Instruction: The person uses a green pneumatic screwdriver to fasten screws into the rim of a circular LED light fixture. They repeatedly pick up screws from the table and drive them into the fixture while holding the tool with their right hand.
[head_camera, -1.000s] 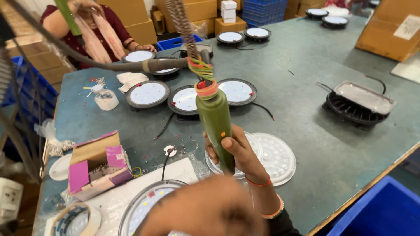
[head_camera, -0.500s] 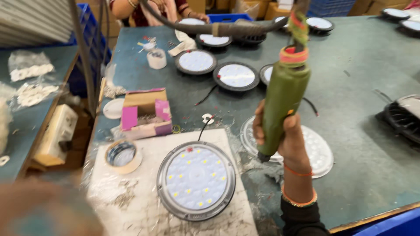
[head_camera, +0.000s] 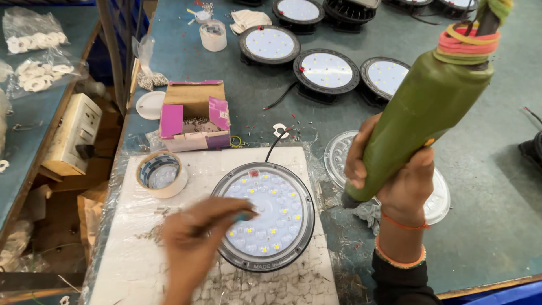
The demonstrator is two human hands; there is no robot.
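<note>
The right hand (head_camera: 395, 181), at centre right of the frame, is wrapped tight around a green driver (head_camera: 429, 107) that slants up to the top right corner. The left hand (head_camera: 197, 231), blurred at lower centre, has its fingertips on the round lamp (head_camera: 265, 214) on the white pad (head_camera: 141, 265); whether they pinch anything I cannot tell. A tape roll (head_camera: 162, 173) lies left of the lamp, a box (head_camera: 195, 116) above it, a clear lens (head_camera: 339, 152) beside the right hand, and more lamps (head_camera: 326, 70) along the top.

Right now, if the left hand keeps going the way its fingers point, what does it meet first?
The left hand points right, fingertips already at the round LED lamp; it would likely meet the clear lens first, though blur hides whether it touches.
</note>
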